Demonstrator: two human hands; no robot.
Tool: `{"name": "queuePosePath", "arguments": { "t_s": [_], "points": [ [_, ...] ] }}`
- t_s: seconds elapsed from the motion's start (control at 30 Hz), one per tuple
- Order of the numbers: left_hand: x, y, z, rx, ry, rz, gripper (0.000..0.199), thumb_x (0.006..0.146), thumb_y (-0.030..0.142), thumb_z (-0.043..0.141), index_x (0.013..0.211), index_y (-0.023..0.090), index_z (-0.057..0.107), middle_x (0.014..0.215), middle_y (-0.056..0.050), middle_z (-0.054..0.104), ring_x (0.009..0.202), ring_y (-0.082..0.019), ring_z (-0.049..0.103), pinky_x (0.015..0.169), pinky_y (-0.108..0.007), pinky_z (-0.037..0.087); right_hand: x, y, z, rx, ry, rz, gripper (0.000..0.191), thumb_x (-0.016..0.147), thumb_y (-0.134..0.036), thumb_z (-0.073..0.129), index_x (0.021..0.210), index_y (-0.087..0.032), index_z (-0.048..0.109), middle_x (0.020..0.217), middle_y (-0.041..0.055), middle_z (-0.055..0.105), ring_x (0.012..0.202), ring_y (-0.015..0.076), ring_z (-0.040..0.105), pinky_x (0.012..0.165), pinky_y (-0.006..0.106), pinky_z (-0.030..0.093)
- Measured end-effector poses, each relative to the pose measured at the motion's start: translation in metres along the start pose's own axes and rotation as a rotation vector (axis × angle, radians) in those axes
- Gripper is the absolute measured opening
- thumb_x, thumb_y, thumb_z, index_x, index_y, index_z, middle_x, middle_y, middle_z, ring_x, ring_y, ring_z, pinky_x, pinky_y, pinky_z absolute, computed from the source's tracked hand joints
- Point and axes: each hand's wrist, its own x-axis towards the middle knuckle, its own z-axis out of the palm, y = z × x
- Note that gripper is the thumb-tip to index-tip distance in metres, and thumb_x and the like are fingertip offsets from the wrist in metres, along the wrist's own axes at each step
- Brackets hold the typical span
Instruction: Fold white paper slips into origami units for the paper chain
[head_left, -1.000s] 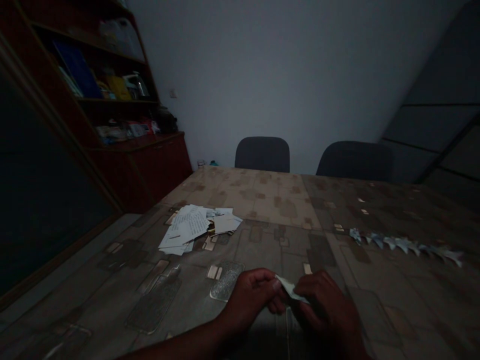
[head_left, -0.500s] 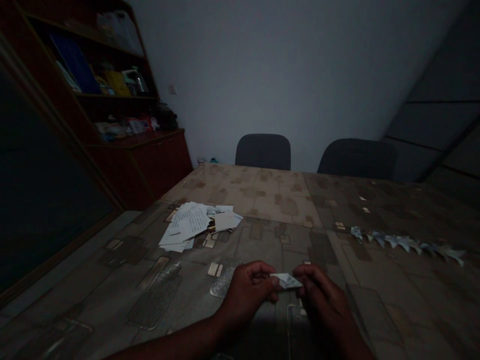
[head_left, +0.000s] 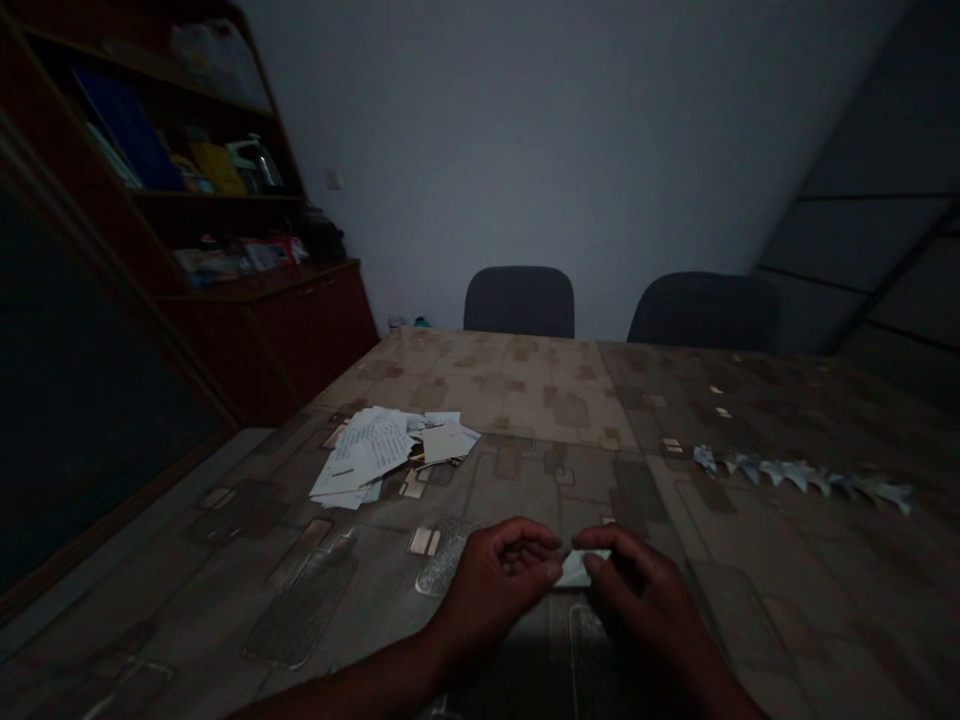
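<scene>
A small folded piece of white paper (head_left: 576, 570) is between my two hands, low in the centre of the view. My right hand (head_left: 637, 585) pinches its right part between thumb and forefinger. My left hand (head_left: 499, 580) has its fingers curled, and its thumb and fingertips are at the paper's left end. On the table to the left lies a loose pile of printed paper pieces (head_left: 375, 450). Over on the right, a row of several folded paper pieces (head_left: 795, 474) lies on the tablecloth.
A patterned cloth covers the table (head_left: 517, 375). Two dark chairs (head_left: 519, 302) (head_left: 705, 310) stand behind its far edge, against a pale wall. At the left is a reddish cabinet (head_left: 300, 320) with filled shelves.
My right thumb has come onto the front of the folded paper, and my right fingers have shifted left over it. The view has turned slightly to the right.
</scene>
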Motion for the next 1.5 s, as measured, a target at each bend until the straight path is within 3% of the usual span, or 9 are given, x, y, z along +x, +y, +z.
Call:
{"name": "queuePosePath", "arguments": {
  "t_s": [0.23,0.63,0.8,0.97,1.17,1.37,1.5],
  "points": [
    [0.0,-0.004,0.003,0.139,-0.002,0.05,0.016,0.064,0.012,0.07,0.08,0.014,0.07,0.071,-0.003,0.069,0.068,-0.016,0.061,0.065,-0.025,0.045,-0.003,0.0,0.008,0.028,0.069,0.048,0.018,0.078,-0.036,0.057,0.086,-0.02,0.063,0.057,-0.0049,0.049,0.055,0.0149,0.052,0.053,0.025,0.04],
    [-0.001,-0.004,0.003,0.027,0.005,-0.007,0.017,0.065,0.018,0.07,0.081,0.013,0.071,0.072,-0.004,0.069,0.068,-0.016,0.061,0.065,-0.026,0.045,-0.001,-0.001,0.006,-0.049,0.08,-0.007,0.017,0.078,-0.033,0.058,0.086,-0.02,0.065,0.056,-0.0043,0.051,0.053,0.0151,0.053,0.051,0.025,0.04],
    [-0.001,-0.007,0.003,0.021,0.006,-0.01,0.02,0.065,0.02,0.073,0.083,0.014,0.071,0.072,-0.004,0.068,0.067,-0.016,0.06,0.064,-0.025,0.044,-0.003,-0.002,0.01,-0.052,0.14,-0.01,0.016,0.077,-0.033,0.057,0.085,-0.021,0.065,0.057,-0.0042,0.052,0.054,0.0156,0.054,0.053,0.025,0.041],
    [-0.001,-0.01,0.002,0.08,-0.007,0.037,0.018,0.067,0.021,0.071,0.084,0.014,0.072,0.071,-0.004,0.067,0.067,-0.016,0.06,0.063,-0.025,0.044,-0.003,-0.002,0.009,-0.156,0.047,-0.073,0.015,0.079,-0.03,0.055,0.087,-0.021,0.063,0.057,-0.0036,0.054,0.053,0.016,0.056,0.054,0.025,0.043],
    [-0.001,-0.01,0.002,0.083,-0.014,0.034,0.017,0.069,0.02,0.069,0.084,0.013,0.072,0.072,-0.004,0.068,0.068,-0.017,0.06,0.065,-0.026,0.045,-0.004,-0.004,0.008,-0.157,0.103,-0.069,0.017,0.081,-0.032,0.053,0.087,-0.02,0.064,0.058,-0.0036,0.053,0.054,0.0159,0.055,0.055,0.026,0.043],
    [-0.002,-0.01,0.003,0.071,-0.029,0.034,0.016,0.069,0.02,0.07,0.084,0.013,0.073,0.07,-0.003,0.067,0.066,-0.015,0.059,0.063,-0.024,0.043,-0.004,-0.002,0.005,-0.192,-0.022,-0.139,0.012,0.083,-0.028,0.053,0.087,-0.022,0.062,0.068,-0.0004,0.061,0.061,0.0169,0.06,0.058,0.026,0.045],
    [-0.001,-0.012,0.004,0.022,-0.033,-0.014,0.014,0.07,0.024,0.071,0.077,0.011,0.071,0.064,-0.002,0.066,0.06,-0.014,0.058,0.059,-0.023,0.043,-0.005,0.0,0.005,-0.163,-0.014,-0.1,0.011,0.084,-0.031,0.054,0.087,-0.022,0.06,0.07,0.0002,0.062,0.064,0.0178,0.06,0.06,0.027,0.044]
  ]
}}
